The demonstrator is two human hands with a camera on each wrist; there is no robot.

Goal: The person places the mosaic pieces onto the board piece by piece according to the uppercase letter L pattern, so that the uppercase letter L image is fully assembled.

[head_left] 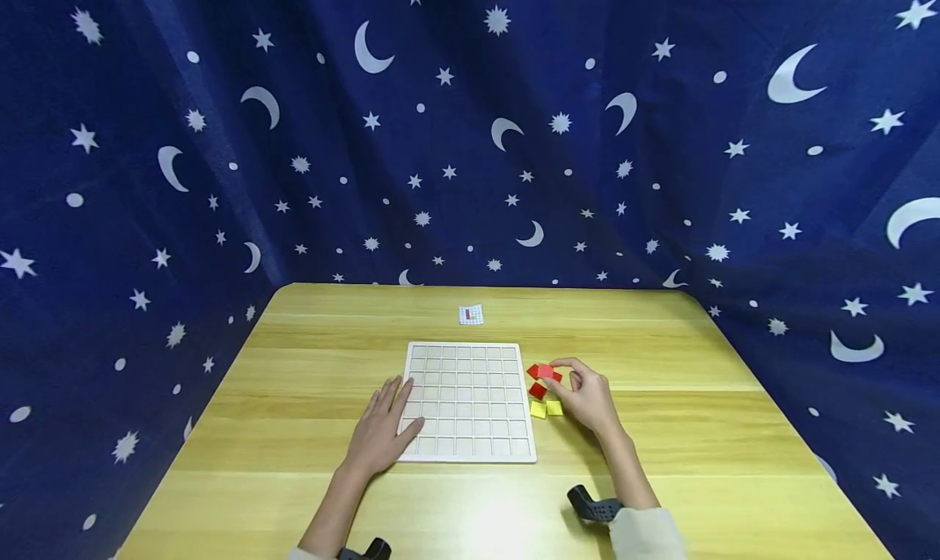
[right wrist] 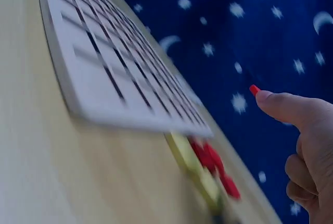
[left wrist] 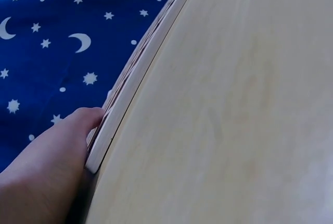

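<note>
A white square grid board (head_left: 470, 405) lies on the table. My left hand (head_left: 382, 429) rests on its left edge with the fingers stretched out; in the left wrist view the thumb (left wrist: 91, 117) touches the rim. Off the board's right side, my right hand (head_left: 587, 397) pinches a red square tile (head_left: 545, 371) between thumb and finger. That tile (right wrist: 254, 89) is seen edge-on in the right wrist view, held up off the table. Below it lie a few more red tiles (head_left: 538, 391), and nearer to me two yellow tiles (head_left: 538, 410).
Behind the board lies a small printed grid card (head_left: 471, 314) with a coloured pattern. The wooden table (head_left: 294, 397) is bounded by a dark blue curtain (head_left: 470, 135) with moons and stars. Black devices sit at both wrists, the right one (head_left: 593, 504) plainly visible.
</note>
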